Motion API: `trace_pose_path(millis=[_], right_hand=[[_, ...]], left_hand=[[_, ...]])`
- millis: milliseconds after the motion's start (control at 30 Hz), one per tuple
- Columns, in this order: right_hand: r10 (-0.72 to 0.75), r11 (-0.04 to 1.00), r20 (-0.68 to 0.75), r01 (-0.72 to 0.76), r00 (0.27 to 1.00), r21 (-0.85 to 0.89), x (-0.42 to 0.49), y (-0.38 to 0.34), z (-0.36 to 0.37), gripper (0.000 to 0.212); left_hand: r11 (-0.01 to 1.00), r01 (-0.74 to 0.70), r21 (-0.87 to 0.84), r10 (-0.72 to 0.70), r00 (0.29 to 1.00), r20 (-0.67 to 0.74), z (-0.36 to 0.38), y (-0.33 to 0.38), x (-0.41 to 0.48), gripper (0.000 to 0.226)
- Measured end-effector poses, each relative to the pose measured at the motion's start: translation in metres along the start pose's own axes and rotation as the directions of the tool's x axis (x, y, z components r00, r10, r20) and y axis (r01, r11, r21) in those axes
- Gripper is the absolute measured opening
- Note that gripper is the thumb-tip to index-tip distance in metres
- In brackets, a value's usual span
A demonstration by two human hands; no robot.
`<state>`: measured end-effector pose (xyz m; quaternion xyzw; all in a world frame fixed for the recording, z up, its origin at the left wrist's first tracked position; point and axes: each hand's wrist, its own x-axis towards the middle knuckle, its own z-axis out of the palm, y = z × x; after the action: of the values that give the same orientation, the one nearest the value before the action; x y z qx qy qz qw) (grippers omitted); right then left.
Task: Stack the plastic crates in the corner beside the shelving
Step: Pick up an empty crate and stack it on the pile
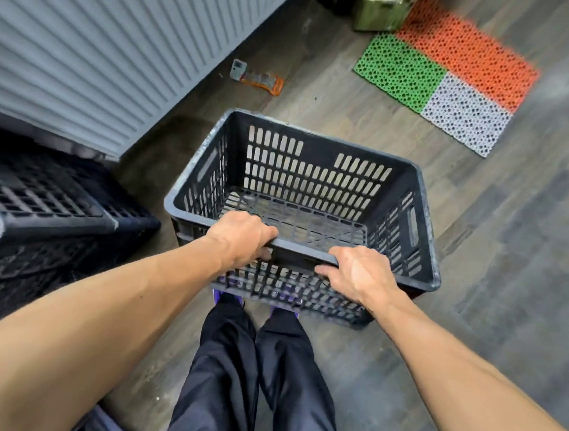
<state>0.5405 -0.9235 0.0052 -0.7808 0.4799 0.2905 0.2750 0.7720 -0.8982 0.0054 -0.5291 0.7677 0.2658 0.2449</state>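
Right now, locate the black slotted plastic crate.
The black plastic crate is centre of the head view, its near rim gripped by the left hand and right hand, with dark stacked crates on its left and the orange, green and white mat beyond.

The crate is black with slotted walls and a grid bottom. The perforated mat is orange, green and white. The floor is grey-brown wood grain; the wall is ribbed grey.
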Motion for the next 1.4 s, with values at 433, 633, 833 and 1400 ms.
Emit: trace_pose_path(millis=[433,633,833,1400], right_hand=[[-0.235,0.969,-0.225,0.211,0.946,-0.126,-0.134,-0.068,-0.144,0.039],[-0.336,0.928,-0.315,0.256,0.888,-0.27,-0.189,-0.108,-0.201,0.032],[-0.426,0.885,-0.388,0.289,0.817,-0.365,-0.236,-0.161,-0.235,0.029],[-0.625,0.761,-0.394,0.413,0.674,-0.5,-0.317,-0.341,-0.198,0.031]], left_hand=[[0.983,0.172,-0.061,-0.181,0.966,-0.185,-0.132,0.012,-0.191,0.033],[0.973,0.224,-0.05,-0.225,0.892,-0.391,-0.155,0.011,-0.269,0.031],[0.956,0.288,-0.049,-0.267,0.791,-0.551,-0.162,0.004,-0.342,0.032],[0.861,0.493,-0.127,-0.447,0.613,-0.651,-0.072,-0.021,-0.55,0.032]])
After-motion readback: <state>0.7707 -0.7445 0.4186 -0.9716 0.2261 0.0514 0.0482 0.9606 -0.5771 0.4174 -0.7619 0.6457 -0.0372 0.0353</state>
